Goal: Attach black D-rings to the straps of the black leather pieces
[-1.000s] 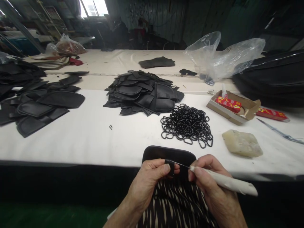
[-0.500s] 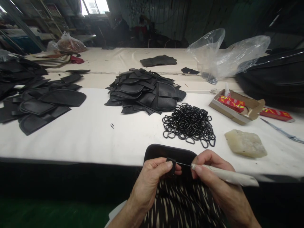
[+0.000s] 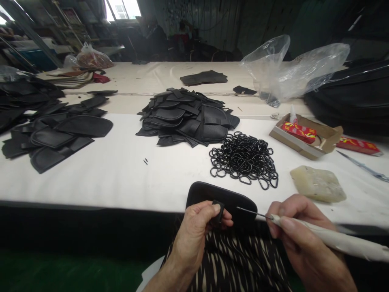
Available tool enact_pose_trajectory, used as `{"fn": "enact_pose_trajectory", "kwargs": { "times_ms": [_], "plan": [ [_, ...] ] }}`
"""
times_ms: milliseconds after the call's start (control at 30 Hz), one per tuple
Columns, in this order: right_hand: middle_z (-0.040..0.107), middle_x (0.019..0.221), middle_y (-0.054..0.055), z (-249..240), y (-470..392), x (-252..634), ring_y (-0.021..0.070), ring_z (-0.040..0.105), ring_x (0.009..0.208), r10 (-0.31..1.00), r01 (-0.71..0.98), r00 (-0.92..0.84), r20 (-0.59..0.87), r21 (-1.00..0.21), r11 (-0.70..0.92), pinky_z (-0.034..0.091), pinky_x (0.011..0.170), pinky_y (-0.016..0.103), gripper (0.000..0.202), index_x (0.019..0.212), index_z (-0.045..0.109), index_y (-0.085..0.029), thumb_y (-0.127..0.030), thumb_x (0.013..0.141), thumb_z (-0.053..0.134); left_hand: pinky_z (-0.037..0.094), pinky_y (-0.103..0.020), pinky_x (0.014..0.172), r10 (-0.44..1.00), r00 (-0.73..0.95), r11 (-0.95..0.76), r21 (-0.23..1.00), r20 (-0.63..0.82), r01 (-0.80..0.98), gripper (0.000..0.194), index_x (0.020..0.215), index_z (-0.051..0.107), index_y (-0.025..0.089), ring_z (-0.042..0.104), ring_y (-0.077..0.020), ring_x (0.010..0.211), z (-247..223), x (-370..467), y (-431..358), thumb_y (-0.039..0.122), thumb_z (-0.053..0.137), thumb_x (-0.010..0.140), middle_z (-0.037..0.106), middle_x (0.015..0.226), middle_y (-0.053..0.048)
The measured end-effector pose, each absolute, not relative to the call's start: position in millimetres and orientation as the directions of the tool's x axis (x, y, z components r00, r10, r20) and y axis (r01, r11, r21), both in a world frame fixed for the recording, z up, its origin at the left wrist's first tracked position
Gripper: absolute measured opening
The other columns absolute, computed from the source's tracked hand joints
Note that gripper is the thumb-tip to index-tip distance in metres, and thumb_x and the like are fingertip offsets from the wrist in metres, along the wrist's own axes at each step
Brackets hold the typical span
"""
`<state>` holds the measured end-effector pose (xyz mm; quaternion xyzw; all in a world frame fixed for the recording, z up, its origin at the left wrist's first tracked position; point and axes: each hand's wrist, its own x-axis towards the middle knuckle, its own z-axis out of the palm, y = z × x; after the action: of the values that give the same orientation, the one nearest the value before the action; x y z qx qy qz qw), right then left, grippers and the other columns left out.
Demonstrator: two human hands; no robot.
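At the tabletop's (image 3: 100,182) near edge, a bare tool tip (image 3: 238,208) faces pinching fingers (image 3: 214,209).
The left hand's (image 3: 196,221) grip is closed on a black strap (image 3: 219,217) over the black panel (image 3: 221,192), which overlaps that edge; the right hand's (image 3: 300,235) grip clasps the white-handled tool (image 3: 340,239), its tip clear of the strap. Slipping right fingers could jab the left; a slack left grip could drop the panel.

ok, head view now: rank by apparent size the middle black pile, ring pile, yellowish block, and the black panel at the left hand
1. Middle black pile
2. Ring pile
3. Yellowish block
Unranked: black panel; left hand covers part, and it's nearer the camera.
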<state>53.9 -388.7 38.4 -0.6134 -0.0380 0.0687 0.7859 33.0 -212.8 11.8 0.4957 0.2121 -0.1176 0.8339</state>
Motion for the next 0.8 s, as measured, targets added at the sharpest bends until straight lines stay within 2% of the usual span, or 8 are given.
{"fn": "enact_pose_trajectory", "kwargs": {
  "times_ms": [533, 800],
  "plan": [
    [0.054, 0.057, 0.000, 42.5, -390.5, 42.1, 0.0116, 0.048, 0.054, 0.090, -0.087, 0.994, -0.063, -0.952, 0.295, 0.039, 0.051, 0.022, 0.018, 0.068, 0.055, -0.021, -0.031, 0.074, 0.069, 0.043, -0.026, 0.062, 0.102, 0.868, 0.512, 0.774, -0.486, 0.373, 0.023, 0.061, 0.066, 0.012, 0.058, -0.0133, 0.056, 9.6, 32.7, -218.3, 0.027, 0.059, 0.076, 0.064, 0.063, -0.005],
    [0.056, 0.059, 0.001, 37.2, -395.8, 37.6, 0.0112, 0.050, 0.054, 0.120, -0.015, 0.993, 0.019, -0.962, 0.273, 0.039, 0.049, 0.020, 0.013, 0.071, 0.058, -0.021, -0.028, 0.077, 0.066, 0.043, -0.026, 0.060, 0.109, 0.875, 0.513, 0.781, -0.472, 0.357, 0.025, 0.058, 0.065, 0.011, 0.057, -0.0134, 0.054, 10.3, 32.2, -218.4, 0.026, 0.056, 0.075, 0.063, 0.061, -0.006]
  ]
}}
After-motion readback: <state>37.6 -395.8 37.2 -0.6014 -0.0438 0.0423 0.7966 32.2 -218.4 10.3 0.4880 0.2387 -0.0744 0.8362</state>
